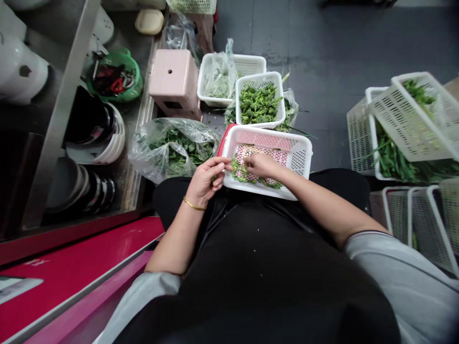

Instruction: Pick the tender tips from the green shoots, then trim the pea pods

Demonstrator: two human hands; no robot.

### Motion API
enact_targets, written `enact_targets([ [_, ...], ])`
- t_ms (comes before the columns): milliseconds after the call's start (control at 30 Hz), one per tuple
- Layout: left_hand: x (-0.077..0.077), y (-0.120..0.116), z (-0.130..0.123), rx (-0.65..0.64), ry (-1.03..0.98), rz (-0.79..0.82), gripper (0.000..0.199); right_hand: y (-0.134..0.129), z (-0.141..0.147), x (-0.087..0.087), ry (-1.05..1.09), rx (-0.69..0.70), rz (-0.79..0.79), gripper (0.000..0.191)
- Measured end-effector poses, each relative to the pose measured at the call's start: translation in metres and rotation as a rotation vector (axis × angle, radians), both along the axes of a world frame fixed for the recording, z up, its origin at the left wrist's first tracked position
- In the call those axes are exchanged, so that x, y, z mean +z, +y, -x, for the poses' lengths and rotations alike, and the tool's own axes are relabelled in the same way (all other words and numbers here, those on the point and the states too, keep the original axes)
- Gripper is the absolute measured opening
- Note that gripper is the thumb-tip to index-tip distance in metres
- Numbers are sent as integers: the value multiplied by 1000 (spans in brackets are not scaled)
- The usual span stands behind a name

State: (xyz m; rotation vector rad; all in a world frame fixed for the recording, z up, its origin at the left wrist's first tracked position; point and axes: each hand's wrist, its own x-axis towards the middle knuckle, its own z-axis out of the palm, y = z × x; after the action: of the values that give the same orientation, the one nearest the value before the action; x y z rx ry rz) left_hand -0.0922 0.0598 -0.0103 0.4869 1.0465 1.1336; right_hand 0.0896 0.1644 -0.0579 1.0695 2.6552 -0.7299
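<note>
A white plastic basket [303,165] with slotted walls rests in front of my lap. Small green vegetable pieces [270,183] are scattered along its near side and left part. My right hand [263,165] reaches into this basket, its fingers bent down and closed at the pieces; what they pinch is hidden. Over the basket's left rim is my left hand [208,179], with a gold bracelet at the wrist. Its thumb and forefinger come together and the other fingers curl inward. A bit of green shows by them, too small to name.
Beyond stands a white basket [281,113] of green florets, beside another basket [251,61] holding a plastic bag. To the left are a bag of leafy greens [175,148], a pink stool [171,71] and metal shelving [68,95]. Stacked baskets [405,129] with greens stand right.
</note>
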Motion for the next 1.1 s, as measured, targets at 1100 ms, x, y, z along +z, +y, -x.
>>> enact_targets([
  [1100,-24,15,-5,17,-217,55,29,-3,20,-20,13,-153,-10,25],
])
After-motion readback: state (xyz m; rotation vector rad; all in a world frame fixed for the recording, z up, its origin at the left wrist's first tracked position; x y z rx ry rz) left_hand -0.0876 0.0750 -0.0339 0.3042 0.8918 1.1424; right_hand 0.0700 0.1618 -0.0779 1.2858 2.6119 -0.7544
